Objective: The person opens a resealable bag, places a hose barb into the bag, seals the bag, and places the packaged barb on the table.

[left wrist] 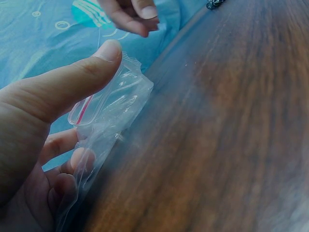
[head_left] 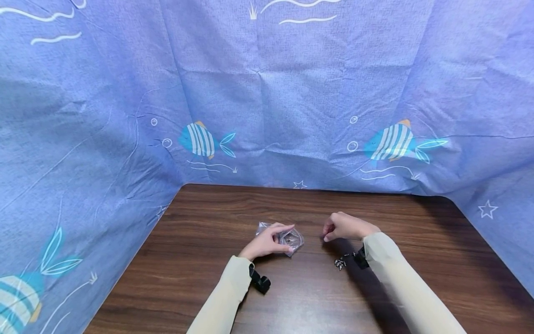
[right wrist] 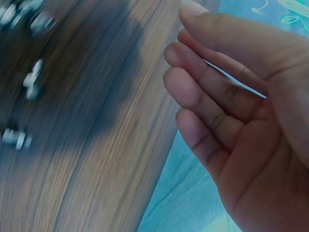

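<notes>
My left hand (head_left: pixel 267 242) holds a clear plastic zip bag (head_left: pixel 293 237) between thumb and fingers, low over the table. In the left wrist view the bag (left wrist: pixel 128 96) shows a red line along its zip, and the thumb lies across its top edge. A small bright speck shows in the bag's lower part. To the right, my right hand (head_left: pixel 346 226) hovers above the table with fingers loosely bent. The right wrist view shows no object at its fingers (right wrist: pixel 186 89). Several small shiny metal pieces (head_left: pixel 340 264) lie scattered on the table below the right wrist.
The dark wood-grain table (head_left: pixel 200 222) reaches back to a blue cloth (head_left: pixel 292 116) printed with fish, which hangs behind and at both sides. Black straps with small devices (head_left: pixel 260 282) sit on both wrists.
</notes>
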The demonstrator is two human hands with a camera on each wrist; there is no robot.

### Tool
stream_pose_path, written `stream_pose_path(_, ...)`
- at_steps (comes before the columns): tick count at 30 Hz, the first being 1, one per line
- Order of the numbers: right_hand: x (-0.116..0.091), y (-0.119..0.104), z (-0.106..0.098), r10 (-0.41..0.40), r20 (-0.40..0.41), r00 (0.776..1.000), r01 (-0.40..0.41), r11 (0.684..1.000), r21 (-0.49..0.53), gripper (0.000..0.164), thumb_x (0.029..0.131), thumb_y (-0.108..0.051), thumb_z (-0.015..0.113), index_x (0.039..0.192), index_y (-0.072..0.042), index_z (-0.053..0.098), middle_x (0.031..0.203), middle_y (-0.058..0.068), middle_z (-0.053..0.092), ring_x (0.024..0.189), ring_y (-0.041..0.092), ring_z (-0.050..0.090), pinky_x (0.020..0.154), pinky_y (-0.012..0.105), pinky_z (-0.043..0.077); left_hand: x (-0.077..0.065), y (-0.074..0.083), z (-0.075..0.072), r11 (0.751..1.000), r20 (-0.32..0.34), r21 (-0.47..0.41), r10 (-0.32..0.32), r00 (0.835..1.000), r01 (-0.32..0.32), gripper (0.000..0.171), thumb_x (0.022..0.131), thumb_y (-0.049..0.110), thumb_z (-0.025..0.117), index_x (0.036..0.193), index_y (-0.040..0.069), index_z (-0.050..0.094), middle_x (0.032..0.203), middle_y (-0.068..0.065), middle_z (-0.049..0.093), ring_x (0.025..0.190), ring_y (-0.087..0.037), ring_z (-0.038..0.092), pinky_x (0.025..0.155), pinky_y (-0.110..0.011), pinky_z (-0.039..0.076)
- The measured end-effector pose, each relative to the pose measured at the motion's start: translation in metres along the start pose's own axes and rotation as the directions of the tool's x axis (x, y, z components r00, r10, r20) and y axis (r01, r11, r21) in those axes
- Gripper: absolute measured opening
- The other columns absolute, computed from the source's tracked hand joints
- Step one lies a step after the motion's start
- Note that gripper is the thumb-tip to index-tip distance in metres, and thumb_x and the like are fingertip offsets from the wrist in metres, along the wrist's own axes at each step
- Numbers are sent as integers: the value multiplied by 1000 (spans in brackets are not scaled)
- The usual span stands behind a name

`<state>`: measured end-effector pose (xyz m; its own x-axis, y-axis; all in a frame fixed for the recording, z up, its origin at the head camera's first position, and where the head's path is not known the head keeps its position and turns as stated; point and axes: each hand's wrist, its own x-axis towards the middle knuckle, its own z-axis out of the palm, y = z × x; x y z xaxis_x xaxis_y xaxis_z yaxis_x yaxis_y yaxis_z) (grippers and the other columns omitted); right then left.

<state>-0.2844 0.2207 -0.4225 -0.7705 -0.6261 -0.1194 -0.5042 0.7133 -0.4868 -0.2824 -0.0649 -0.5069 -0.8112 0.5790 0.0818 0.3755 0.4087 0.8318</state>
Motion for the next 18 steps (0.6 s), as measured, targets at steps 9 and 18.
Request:
stream_pose_path(9,-17,14,-5,40,49,998,-40,999,-19,10,74,-12,79,80,-8,72,73,-8,67,65,-1,55,64,20,47,1,-1,-1,1000,6,21,3,1000,-3,67,80,32,79,140,23,52,130,-2,53,64,-4,45,61,-19,42)
stream_pose_path(18,-34,24,-7,72,97,993,-71,997,-15,11,71,-11,80,77,-10,71,70,-9,65,62,-1,52,61,19,45,0,-2,-1,1000,6,23,6,1000,-6,68,80,32,79,141,21,51,129,-1,53,64,-4,45,60,-19,42)
